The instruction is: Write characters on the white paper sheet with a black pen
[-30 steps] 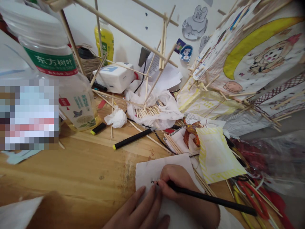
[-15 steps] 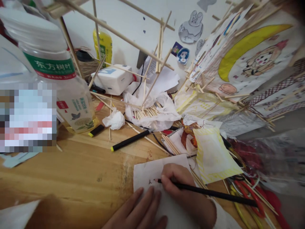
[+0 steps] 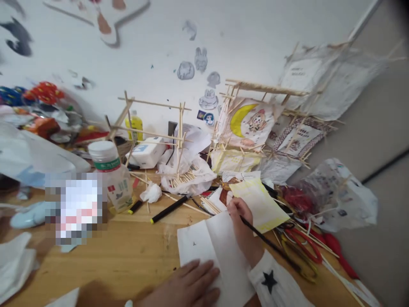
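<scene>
A white sheet of paper [image 3: 200,241] with a fold line lies on the wooden table, a small dark mark near its left side. My left hand [image 3: 191,281] rests flat on its lower part, fingers stretched out. Above the sheet's upper right, my right hand [image 3: 241,213] is closed around a black pencil [image 3: 271,242], whose back end slants down to the right. The pencil's tip is hidden by the hand. My right fingertips are beside a yellow-bordered paper [image 3: 263,202]; whether they touch it I cannot tell.
A black marker [image 3: 169,209] and its cap [image 3: 136,207] lie near a plastic bottle [image 3: 116,185]. Stick frames [image 3: 153,130] stand behind, beside a bag of sticks [image 3: 188,177]. Scissors [image 3: 303,245] lie at right. A lantern-like stick structure with a moon drawing [image 3: 249,121] stands against the wall.
My right hand has lifted from the mark and moved up and right with the pencil, towards the yellow-bordered paper. My left hand stays on the sheet. The head view has tilted up and widened.
</scene>
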`<state>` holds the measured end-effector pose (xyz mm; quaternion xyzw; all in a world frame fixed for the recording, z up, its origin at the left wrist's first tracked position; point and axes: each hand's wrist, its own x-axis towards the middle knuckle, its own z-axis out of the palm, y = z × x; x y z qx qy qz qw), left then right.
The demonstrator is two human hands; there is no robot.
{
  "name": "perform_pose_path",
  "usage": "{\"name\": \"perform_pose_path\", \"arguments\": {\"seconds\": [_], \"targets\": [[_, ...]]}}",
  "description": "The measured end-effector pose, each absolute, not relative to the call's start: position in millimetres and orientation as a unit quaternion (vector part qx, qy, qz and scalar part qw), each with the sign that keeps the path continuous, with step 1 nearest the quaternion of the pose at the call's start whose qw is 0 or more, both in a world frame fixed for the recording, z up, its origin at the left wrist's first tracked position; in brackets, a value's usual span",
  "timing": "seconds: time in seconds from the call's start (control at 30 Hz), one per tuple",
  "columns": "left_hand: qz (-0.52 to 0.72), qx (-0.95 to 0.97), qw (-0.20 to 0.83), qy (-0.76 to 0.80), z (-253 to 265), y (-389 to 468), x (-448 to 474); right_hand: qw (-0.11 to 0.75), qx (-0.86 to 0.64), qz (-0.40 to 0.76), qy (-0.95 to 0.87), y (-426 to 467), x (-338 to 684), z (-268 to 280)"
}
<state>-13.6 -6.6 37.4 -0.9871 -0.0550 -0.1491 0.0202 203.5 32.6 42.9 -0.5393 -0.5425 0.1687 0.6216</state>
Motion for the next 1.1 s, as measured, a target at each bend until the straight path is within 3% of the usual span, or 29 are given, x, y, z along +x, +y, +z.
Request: {"name": "perform_pose_path", "arguments": {"seconds": [0.13,0.6,0.87,1.1], "targets": [[-0.110,-0.989,-0.024,-0.093,40.0,-12.8,-18.4,0.632,-0.508,0.222,-0.541,34.2,208.7,37.3],[-0.079,-0.985,-0.115,-0.101,45.8,-12.4,-22.6,0.643,-0.481,0.243,-0.544,51.1,213.0,23.7],[-0.071,-0.987,-0.087,-0.112,45.3,-13.8,-24.3,0.651,-0.465,0.268,-0.537,52.0,206.7,27.1],[-0.095,-0.993,0.017,-0.063,30.3,2.5,-24.9,0.662,-0.457,0.310,-0.507,57.6,202.4,26.3]]}}
